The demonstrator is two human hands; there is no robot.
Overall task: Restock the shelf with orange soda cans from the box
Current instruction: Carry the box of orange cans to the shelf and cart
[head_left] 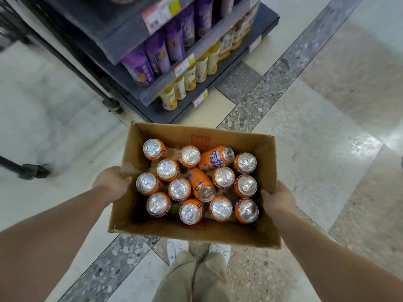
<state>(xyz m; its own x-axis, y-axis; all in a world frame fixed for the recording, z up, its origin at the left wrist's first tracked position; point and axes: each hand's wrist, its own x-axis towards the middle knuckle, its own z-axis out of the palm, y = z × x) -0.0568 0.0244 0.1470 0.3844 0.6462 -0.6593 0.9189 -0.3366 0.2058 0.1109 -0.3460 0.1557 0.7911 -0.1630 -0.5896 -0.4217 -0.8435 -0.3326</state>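
Mostly upright orange soda cans with silver tops; two toppled in box

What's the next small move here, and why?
Probably set the box down on the floor by the shelf. Both the left hand and right hand grip its sides, so neither is free to lift an orange can.
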